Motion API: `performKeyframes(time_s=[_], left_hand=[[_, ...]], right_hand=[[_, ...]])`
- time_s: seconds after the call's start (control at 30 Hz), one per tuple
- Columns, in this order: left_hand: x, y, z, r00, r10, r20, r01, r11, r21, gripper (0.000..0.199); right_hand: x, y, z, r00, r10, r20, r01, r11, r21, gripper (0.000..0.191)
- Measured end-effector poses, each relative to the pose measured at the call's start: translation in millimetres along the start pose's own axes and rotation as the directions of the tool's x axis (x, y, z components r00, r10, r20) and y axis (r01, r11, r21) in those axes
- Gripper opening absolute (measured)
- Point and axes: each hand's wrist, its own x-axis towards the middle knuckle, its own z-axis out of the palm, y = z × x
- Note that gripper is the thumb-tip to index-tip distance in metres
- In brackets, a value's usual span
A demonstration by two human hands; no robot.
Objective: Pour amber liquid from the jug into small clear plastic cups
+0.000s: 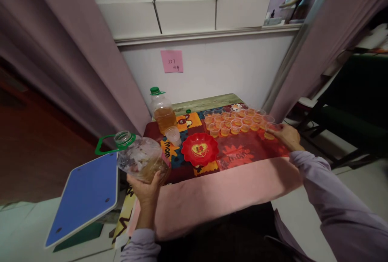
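Observation:
My left hand [145, 187] grips the lower part of a big clear jug [144, 159], tilted, uncapped, with a green handle and some brownish liquid. At the right, my right hand [287, 134] holds a small clear cup [270, 131] by its side, at the end of several rows of like cups [236, 125] with amber liquid. Behind the held jug stands a second jug [165, 118] with a green cap and amber liquid. A stack of clear cups [173, 136] is beside it. Between the hands lies a red scalloped dish [200, 150].
The table has a patterned cloth [242, 153] and a pink cloth [212, 197] at its near edge. A small green cap [188, 111] lies near the back. Left is a blue board [86, 193]; a dark chair [351, 108] stands right. A pink note [172, 61] is on the wall.

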Motion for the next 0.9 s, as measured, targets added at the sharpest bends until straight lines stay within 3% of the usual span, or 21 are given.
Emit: performKeyframes(time_s=[0.1,0.37,0.57,0.67,0.77,0.83,0.9], left_hand=[[0.9,-6.3,-0.6,1.0,-0.029,0.011,0.028,0.999,0.017,0.111],[2.0,-14.7,-0.7,1.0,-0.031,-0.002,0.031,0.999,0.017,0.109],[1.2,-11.6,0.4,0.999,-0.04,0.005,0.04,0.999,0.016,0.11],[-0.2,-9.6,0.6,1.0,-0.022,0.009,0.022,1.0,0.007,0.111],[-2.7,-8.7,0.3,1.0,-0.003,0.012,0.003,1.0,0.018,0.113],[-4.5,-10.0,0.0,1.0,0.016,0.021,-0.016,1.0,0.007,0.114],[-6.3,-12.6,-0.2,1.0,0.012,0.029,-0.013,1.0,0.007,0.117]], right_hand=[[9.7,4.8,2.2,0.992,0.112,0.055,-0.111,0.993,-0.029,0.068],[14.0,11.0,19.9,0.989,0.138,0.053,-0.139,0.99,0.005,0.072],[4.8,7.5,10.0,0.988,0.142,0.061,-0.145,0.989,0.042,0.08],[-3.8,-5.3,2.1,0.987,0.162,-0.011,-0.161,0.984,0.075,0.089],[-14.1,-36.4,-3.9,0.982,0.058,-0.181,-0.029,0.986,0.161,0.083],[-25.6,-70.9,-7.0,0.966,-0.094,-0.24,0.153,0.958,0.243,0.062],[-44.6,-115.2,-9.1,0.931,-0.281,-0.233,0.351,0.868,0.353,0.04]])
